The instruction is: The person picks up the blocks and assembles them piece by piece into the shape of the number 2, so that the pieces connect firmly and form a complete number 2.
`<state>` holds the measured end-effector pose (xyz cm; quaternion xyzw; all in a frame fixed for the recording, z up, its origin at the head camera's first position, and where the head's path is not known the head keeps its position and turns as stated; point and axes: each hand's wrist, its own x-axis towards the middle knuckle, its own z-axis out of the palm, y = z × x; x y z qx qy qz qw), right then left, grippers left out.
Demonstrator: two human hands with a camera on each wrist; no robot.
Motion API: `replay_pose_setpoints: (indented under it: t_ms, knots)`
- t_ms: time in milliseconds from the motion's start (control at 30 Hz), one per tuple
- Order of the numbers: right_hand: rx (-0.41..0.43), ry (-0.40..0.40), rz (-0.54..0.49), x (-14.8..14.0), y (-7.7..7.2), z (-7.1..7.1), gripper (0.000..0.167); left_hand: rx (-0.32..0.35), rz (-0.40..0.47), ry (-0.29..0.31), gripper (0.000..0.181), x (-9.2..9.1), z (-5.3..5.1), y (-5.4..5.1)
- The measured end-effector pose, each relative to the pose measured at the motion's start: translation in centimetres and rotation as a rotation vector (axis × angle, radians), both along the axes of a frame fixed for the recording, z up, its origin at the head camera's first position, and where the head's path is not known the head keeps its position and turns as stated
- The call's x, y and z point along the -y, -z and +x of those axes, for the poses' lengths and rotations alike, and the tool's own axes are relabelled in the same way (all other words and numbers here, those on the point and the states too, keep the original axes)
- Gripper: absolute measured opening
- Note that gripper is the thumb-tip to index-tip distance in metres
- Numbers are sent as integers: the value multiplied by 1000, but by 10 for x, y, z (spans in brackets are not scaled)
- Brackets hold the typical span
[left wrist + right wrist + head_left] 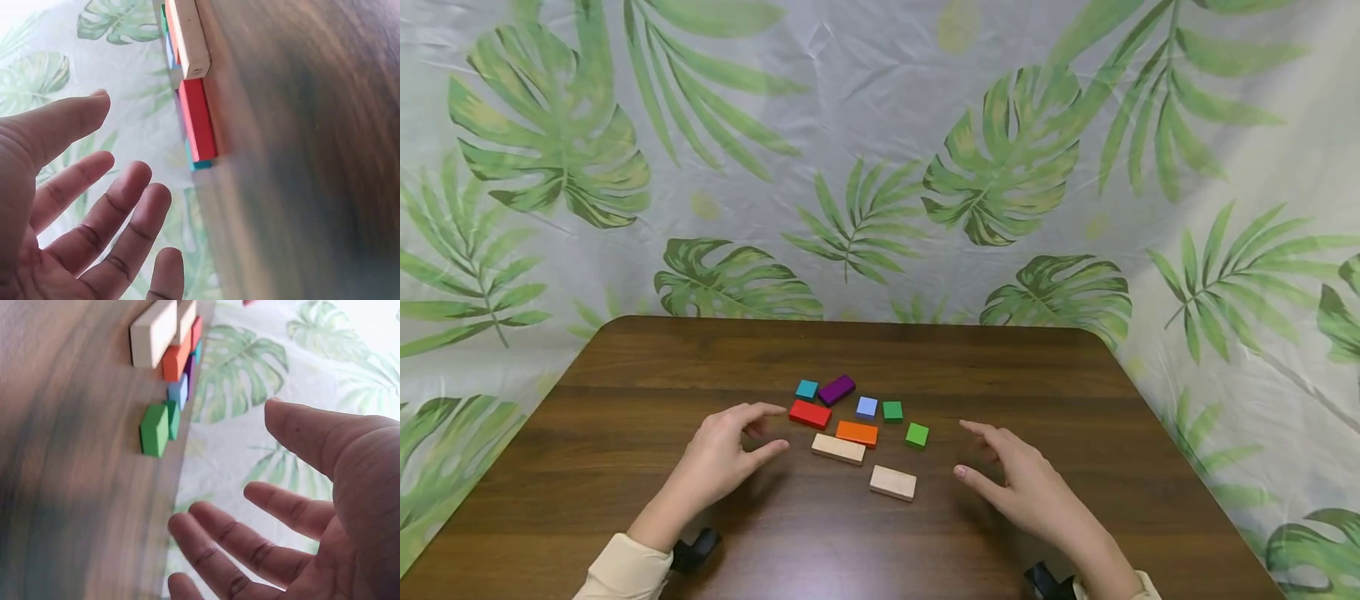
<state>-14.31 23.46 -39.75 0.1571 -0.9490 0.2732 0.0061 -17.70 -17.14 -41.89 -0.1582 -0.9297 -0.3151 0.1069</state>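
My left hand hovers left of a loose group of wooden blocks, fingers relaxed and holding nothing. Nearest to it lie a red block and a plain wood block. On the right, my right hand is likewise bare, with thumb and fingers apart. The light green block and a second plain block are closest to it. Between the hands also lie an orange block, a blue block, a dark green block, a purple block and a teal block.
The blocks lie on a dark brown wooden table with rounded far corners. Behind it hangs a pale cloth printed with green leaves. A dark strap piece shows at the left wrist, another at the right.
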Motion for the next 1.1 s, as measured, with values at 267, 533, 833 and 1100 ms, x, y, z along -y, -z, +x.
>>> replay_pose_setpoints:
  t_ms: [267,533,833,1100]
  knots:
    - [39,-67,-94,7,8,-3,52,136,121,39,32,-7,-17,12]
    - [50,-138,-147,13,21,-3,48,219,183,66,28,-14,-27,20]
    - [153,-160,-214,19,30,-6,42,260,206,94,27,-18,-33,27]
    - [188,-180,-218,21,36,-7,39,284,206,116,26,-21,-37,30]
